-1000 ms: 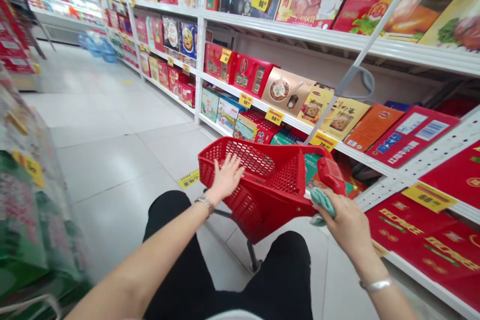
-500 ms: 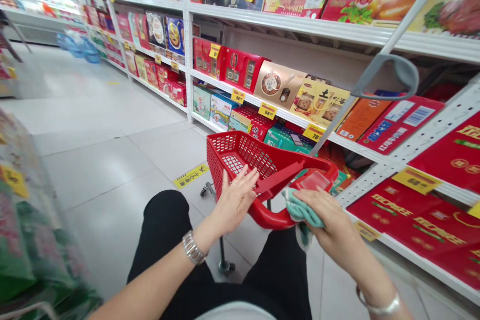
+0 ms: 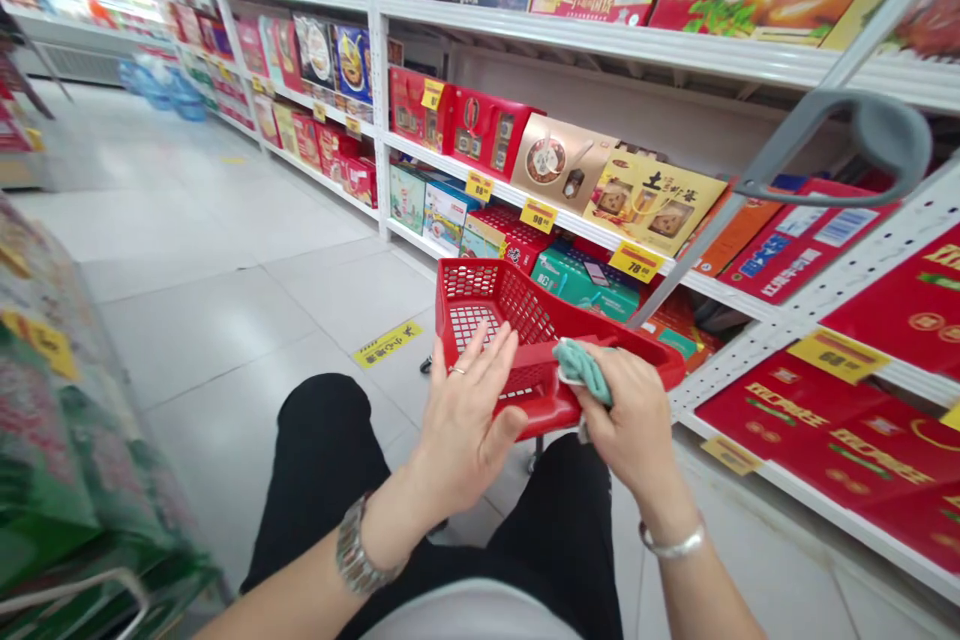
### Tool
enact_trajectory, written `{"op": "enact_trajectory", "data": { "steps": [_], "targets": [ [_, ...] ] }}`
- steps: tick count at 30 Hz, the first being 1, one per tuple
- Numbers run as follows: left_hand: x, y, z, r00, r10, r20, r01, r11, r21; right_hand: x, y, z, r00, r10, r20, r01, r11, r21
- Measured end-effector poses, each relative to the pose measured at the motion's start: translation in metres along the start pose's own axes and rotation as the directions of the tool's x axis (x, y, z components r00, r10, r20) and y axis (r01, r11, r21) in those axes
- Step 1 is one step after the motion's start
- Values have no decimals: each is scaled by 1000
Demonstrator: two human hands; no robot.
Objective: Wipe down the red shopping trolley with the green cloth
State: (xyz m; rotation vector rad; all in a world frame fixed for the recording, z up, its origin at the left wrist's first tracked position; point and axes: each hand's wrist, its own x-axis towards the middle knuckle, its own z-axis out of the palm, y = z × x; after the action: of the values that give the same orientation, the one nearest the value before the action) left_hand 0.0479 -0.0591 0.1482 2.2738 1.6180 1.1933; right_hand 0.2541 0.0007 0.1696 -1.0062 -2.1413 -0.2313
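A red plastic shopping basket cart [image 3: 495, 305] stands on the floor in front of my knees, its grey pull handle [image 3: 862, 135] sloping up to the right. My left hand [image 3: 469, 425] rests flat on the basket's near rim, fingers stretched out, holding nothing. My right hand [image 3: 626, 420] is closed on a teal cloth [image 3: 583, 368] and presses it on the rim beside the left hand. A watch sits on my left wrist, a bangle on my right.
White store shelving [image 3: 675, 45] full of red, gold and green gift boxes [image 3: 649, 205] with yellow price tags runs along the right. Green and red packs [image 3: 52, 460] fill a display at the left. A yellow floor sticker [image 3: 388, 343] lies on the grey tiles.
The basket has tipped back from leaning to standing level. My left hand came from its outer side to the near rim. My right hand slid the cloth left along the rim.
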Motion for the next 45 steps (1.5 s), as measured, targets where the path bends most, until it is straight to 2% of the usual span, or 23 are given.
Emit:
{"op": "enact_trajectory", "data": {
  "steps": [3,5,7,9,13,17,21,23,26,29,32,35,39,41,42,45],
  "targets": [
    [-1,-12,-8,998,-42,-41,43,999,30,-6,-49,8,985,-169,32,166,983,84],
    [-2,-24,-15,998,-28,-52,31,998,56,-7,-71,14,969,-244,32,240,965,106],
    [-3,-35,-23,999,8,-50,-3,995,97,-6,-81,19,960,-280,9,278,956,96],
    [-3,-43,-30,998,45,-37,-40,989,141,-4,-78,21,953,-301,-14,301,949,96],
    [-1,-55,-38,998,68,4,-68,980,188,-1,-41,13,970,-244,0,242,961,136],
    [4,-64,-38,999,40,6,-40,978,205,-14,19,-1,995,-97,3,96,992,85],
    [13,-67,-37,1000,-4,17,0,977,212,-31,77,-9,995,33,-92,-33,999,-4],
    [18,-63,-36,999,-31,41,21,974,226,-33,95,-7,989,89,-120,-92,996,-19],
    [26,-55,-31,997,-65,46,51,963,264,-25,103,1,981,161,-106,-162,987,-1],
    [32,-54,-25,997,-79,4,75,955,288,-10,94,10,985,168,-49,-168,986,-1],
    [34,-66,-27,997,-72,-36,80,952,295,2,78,17,990,141,-14,-141,990,-6],
    [31,-88,-42,993,-95,-75,114,939,325,8,56,23,998,59,-19,-59,998,-5],
    [23,-105,-69,959,-178,-220,261,853,451,8,15,35,997,-67,-47,67,998,4],
    [17,-99,-75,953,-162,-256,277,805,525,6,-6,41,993,-106,-54,107,994,5],
    [14,-93,-75,960,-139,-241,254,793,554,5,-15,44,991,-121,-59,121,993,3],
    [10,-72,-62,990,-65,-127,127,806,579,1,-29,45,987,-140,-83,140,990,-3]
  ]
}}
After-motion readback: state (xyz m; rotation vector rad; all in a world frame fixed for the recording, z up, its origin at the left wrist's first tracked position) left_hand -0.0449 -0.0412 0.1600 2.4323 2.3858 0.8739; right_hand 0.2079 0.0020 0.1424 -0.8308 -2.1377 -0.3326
